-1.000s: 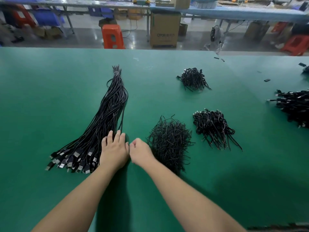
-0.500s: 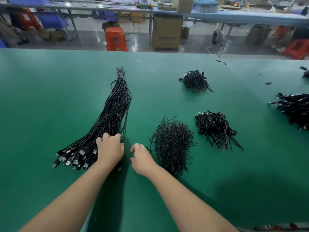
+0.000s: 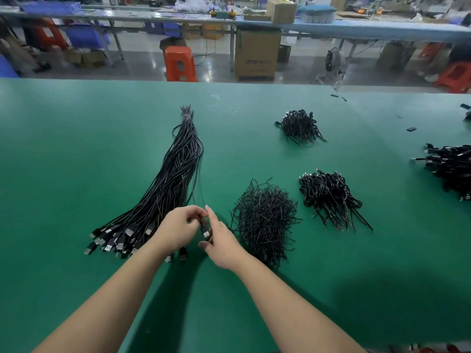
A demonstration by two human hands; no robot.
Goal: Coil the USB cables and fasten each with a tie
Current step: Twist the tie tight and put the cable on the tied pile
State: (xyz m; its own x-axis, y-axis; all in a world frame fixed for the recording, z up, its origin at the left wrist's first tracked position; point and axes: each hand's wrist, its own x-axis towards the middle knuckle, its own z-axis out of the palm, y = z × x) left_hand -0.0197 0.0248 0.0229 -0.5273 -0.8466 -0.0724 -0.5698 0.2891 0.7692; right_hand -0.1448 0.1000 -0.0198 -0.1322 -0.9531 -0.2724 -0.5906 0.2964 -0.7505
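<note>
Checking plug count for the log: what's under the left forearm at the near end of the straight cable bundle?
Two USB plugs poke out beside the left forearm, lying on the green table. Any more plugs of the cable bundle beneath it are covered.

From the head view I saw the green table [image 3: 76,149] with a long bundle of black cables [image 3: 175,174] lying on it, tied at the far end, plugs fanned out at the near end. The left hand [image 3: 175,229] pinched one cable [image 3: 204,229] just behind its plug, and the right hand [image 3: 221,243] met it there, thumb and forefinger around the plug. Right of the hands lay a heap of black ties [image 3: 265,220]. Beyond it sat two heaps of coiled cables [image 3: 328,197], with another at the right edge.
</note>
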